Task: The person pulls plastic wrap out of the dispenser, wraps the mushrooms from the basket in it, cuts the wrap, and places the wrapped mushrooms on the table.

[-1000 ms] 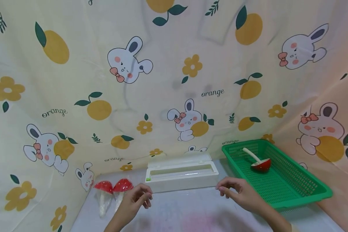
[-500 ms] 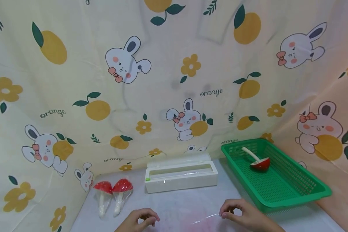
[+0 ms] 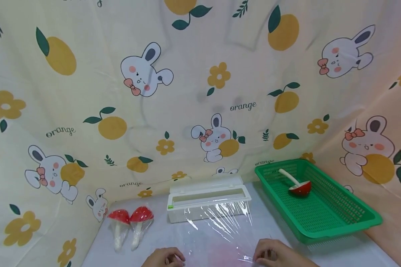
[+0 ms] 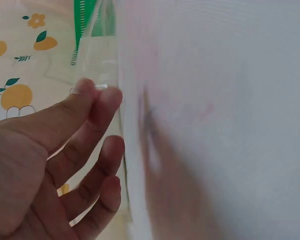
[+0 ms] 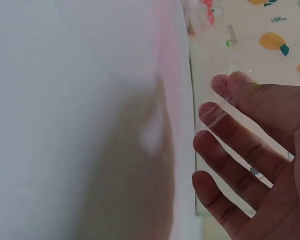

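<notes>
Film of clear plastic pinched at lower centre between fingers of left hand and right hand, likely at drawing-out step from white rectangular box, seemingly calling next for even tension.

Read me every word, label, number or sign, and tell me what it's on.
"orange": several times on the cream sheet printed with rabbits and oranges.
Its other lettering: cut off at frame edges, or blurred in wrist views.
Green tab on the white rectangular plastic box: any text unreadably small.
</notes>
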